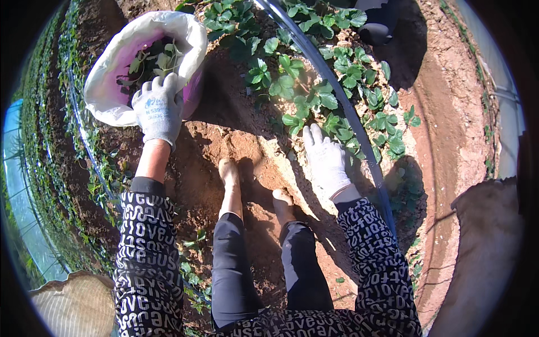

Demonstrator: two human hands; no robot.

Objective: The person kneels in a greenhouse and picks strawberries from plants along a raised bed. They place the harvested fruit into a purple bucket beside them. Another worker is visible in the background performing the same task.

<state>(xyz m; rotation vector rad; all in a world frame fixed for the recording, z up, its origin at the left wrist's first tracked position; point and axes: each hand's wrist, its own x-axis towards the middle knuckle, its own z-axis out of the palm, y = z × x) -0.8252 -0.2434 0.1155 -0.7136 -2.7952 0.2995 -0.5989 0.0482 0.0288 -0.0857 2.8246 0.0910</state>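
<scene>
My left hand (158, 111), in a pale grey work glove with printing on its back, lies over the near rim of a pink bag (145, 29) with a white turned-out edge. Its fingers reach in over the opening; whether they grip the rim is hidden. Wilted green leaves (162, 61) and dark plant bits lie inside the bag. My right hand (326, 158), gloved alike, is lowered at the edge of a row of leafy plants, which look like strawberry plants (301, 105). Its fingers are extended, the tips beside the low leaves, with nothing seen in them.
A dark drip hose or pipe (337, 84) arches along the plant row, right of my right hand. My feet (229, 170) stand in the soil furrow. Another person's dark shoe (374, 33) shows at the top right. More planted rows (46, 126) run along the left; plastic sheeting (507, 109) edges the right.
</scene>
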